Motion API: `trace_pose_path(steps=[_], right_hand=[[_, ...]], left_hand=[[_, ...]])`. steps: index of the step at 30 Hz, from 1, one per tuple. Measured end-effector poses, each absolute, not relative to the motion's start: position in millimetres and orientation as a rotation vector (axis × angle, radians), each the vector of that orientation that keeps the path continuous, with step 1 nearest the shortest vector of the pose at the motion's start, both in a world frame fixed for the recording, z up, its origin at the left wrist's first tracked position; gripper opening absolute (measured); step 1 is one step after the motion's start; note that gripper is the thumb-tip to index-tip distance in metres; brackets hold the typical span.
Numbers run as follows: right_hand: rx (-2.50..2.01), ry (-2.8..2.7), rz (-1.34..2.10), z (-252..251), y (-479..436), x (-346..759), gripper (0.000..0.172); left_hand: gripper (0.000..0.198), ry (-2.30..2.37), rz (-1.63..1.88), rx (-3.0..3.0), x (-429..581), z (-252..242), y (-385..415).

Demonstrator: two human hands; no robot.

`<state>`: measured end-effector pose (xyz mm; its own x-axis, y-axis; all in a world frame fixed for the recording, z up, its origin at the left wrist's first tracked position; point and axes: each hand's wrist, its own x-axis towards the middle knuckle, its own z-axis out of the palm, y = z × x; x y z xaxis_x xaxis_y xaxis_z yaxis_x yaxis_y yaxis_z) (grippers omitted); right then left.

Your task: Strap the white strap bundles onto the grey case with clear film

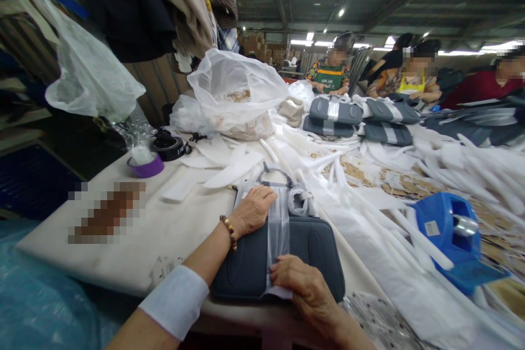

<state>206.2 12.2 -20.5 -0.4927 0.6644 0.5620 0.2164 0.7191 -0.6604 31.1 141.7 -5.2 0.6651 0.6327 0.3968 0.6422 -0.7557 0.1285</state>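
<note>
A dark grey padded case [315, 257] lies in front of me near the table's front edge. Around its middle runs a translucent plastic band [279, 229], with a thin handle loop [276, 179] rising at the far end. Beside the band, a wrapped coil of strap [299, 202] sits on the far right part. My left hand [254, 209] rests on the case's far half, fingers lying over the band's left side. At the near edge, my right hand [303, 284] has its fingers closed on the band's lower end, where a pale flap shows.
On the left stand a purple tape roll [145, 165] and a black roll [168, 147]. White foam strips [233, 169] lie beyond the case. A blue tape dispenser [447, 229] is at right. Banded grey cases [336, 112] are stacked ahead, with several people behind. A plastic bag [238, 87] stands at the back.
</note>
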Motion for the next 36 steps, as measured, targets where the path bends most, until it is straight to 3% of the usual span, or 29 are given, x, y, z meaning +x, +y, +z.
trace_pose_path(steps=[14, 24, 31, 36], right_hand=[[-0.577, -2.085, 0.644, -29, 5, 203, 0.026], [-0.6, -2.141, 0.642, -37, 3, 204, 0.023], [-0.612, -2.279, 0.595, -27, -21, 209, 0.024], [-0.706, -2.332, -0.059, -41, -69, 227, 0.018]], left_hand=[[0.041, -1.036, -0.557, -2.817, 32, -4, 143], [0.027, -0.762, -0.47, -2.934, 34, 10, 92], [0.071, -0.883, -0.249, -2.973, 27, 5, 61], [0.081, -0.933, -0.134, -2.993, 28, 10, 62]])
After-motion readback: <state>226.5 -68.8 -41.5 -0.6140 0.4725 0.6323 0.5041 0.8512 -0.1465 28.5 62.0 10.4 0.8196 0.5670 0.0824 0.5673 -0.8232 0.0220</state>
